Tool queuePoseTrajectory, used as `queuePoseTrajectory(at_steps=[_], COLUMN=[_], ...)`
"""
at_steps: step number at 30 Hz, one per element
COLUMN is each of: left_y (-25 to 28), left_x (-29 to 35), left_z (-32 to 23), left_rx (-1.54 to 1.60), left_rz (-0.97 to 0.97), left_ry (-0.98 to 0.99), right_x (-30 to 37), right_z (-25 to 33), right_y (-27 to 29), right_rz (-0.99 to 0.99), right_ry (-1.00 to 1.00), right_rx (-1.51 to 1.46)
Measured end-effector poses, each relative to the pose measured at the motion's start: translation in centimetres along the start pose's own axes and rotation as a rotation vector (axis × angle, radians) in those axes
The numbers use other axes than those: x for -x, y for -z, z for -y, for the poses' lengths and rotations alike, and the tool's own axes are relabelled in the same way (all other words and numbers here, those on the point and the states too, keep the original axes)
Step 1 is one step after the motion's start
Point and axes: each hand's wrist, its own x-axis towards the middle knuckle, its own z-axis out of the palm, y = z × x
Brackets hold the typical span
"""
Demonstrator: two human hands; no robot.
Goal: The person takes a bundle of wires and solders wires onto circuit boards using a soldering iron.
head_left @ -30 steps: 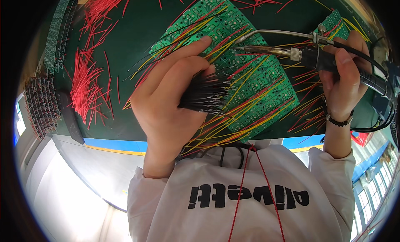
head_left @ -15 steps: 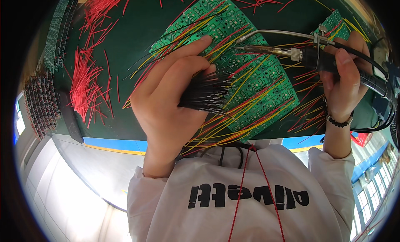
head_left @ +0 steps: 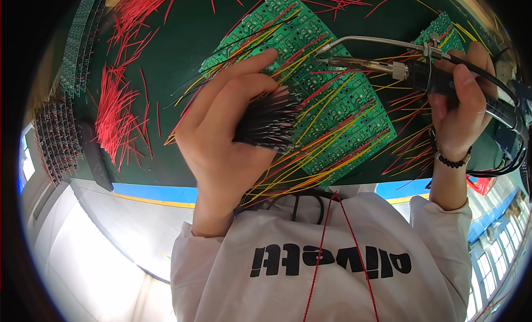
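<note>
My left hand (head_left: 213,120) is closed on a bundle of short black wires (head_left: 269,120), its index finger stretched over the upper part of a green circuit board panel (head_left: 354,109). Rows of red, yellow and black wires stand out from that panel. In my right hand (head_left: 465,100) is a soldering iron (head_left: 426,77) with a thin curved metal feed tube (head_left: 377,40) clamped along it. The iron's tip points left, over the panel's middle, close to the tube's end. Whether the tip touches the board I cannot tell.
Loose red wires (head_left: 113,117) lie heaped at the left. Stacked board strips (head_left: 58,134) stand at the far left edge, near a dark flat bar (head_left: 95,156). Another green board (head_left: 443,31) with wires lies beyond my right hand. Black cables (head_left: 518,139) run along the right side.
The soldering iron and my right hand have shifted slightly to the right. The black wire bundle in my left hand has turned a little, and its ends have drawn slightly left.
</note>
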Motion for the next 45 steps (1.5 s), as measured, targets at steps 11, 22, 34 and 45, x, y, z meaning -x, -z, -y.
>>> queuePoseTrajectory(at_steps=[11,22,34,45], left_y=[3.4,5.2,1.4,-0.4], left_x=[1.0,-1.1,-3.8,-3.8], left_z=[2.3,0.2,0.2,1.7], left_rx=[0.907,0.861,0.143,0.057], left_rz=[-0.395,0.007,0.272,0.21], left_ry=[0.19,0.209,-0.128,-0.313], right_x=[-0.4,-1.1,-1.4,-0.8], right_z=[0.9,1.6,1.7,0.6], right_y=[-0.2,-1.0,-0.4,-0.2], right_rz=[0.163,0.215,0.198,0.099], right_ry=[0.022,0.113,0.094,0.02], right_rx=[-0.102,-0.121,-0.127,-0.22])
